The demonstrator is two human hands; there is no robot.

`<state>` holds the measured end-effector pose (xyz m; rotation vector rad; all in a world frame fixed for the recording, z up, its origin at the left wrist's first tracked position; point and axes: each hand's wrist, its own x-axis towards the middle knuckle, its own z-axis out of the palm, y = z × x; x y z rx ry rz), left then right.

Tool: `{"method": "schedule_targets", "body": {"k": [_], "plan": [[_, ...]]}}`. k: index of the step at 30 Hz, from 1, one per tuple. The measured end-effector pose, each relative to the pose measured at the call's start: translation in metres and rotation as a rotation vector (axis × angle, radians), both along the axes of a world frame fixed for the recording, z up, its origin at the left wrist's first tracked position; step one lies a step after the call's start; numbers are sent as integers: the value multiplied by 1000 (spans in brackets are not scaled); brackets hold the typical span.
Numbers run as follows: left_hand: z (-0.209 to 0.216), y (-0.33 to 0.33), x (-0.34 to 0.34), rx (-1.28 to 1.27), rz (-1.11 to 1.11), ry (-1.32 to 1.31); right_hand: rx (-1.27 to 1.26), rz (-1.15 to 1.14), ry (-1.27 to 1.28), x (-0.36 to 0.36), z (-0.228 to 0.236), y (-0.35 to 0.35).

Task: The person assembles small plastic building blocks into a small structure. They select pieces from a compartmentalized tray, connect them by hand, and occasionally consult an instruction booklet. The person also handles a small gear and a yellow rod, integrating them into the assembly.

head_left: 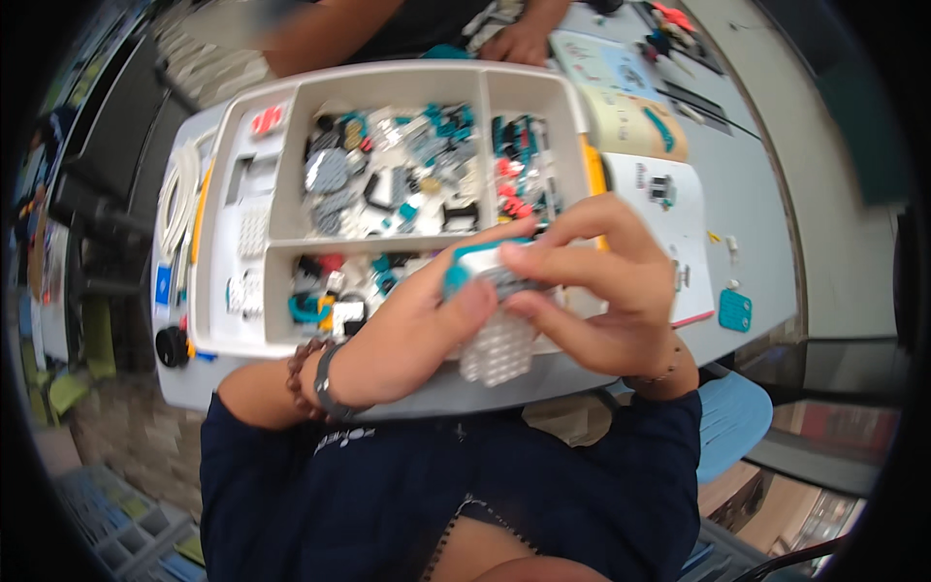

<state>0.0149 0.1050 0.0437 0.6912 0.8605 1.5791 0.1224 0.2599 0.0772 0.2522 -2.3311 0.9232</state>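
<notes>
Over the front edge of the table I hold a small toy-brick assembly (499, 351) in front of my body. It has a teal and white upper part, grey pieces in the middle and a pale studded plate hanging below. My left hand (402, 335) grips it from the left, the thumb pressed against its side. From the right, my right hand (611, 286) pinches the grey pieces between thumb and fingers. Blur and my fingers hide how those pieces join. Behind my hands is a white divided tray (383, 242) of loose bricks.
An open instruction booklet (664, 209) lies right of the tray, with a teal plate (735, 310) and several small pieces nearby. White tubing (179, 199) and a black wheel (173, 346) are at left. Across the table, another person's hand (519, 44) rests near pale parts.
</notes>
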Motion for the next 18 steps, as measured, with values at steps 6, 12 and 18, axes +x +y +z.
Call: {"method": "schedule_targets", "body": {"k": [6, 12, 18], "plan": [[10, -1, 0, -136, 52, 167, 29, 65, -42, 1, 6, 6], [26, 1, 1, -117, 110, 21, -176, -162, -179, -16, 12, 81], [26, -4, -3, -92, 102, 11, -461, -835, -611, -45, -49, 279]]}}
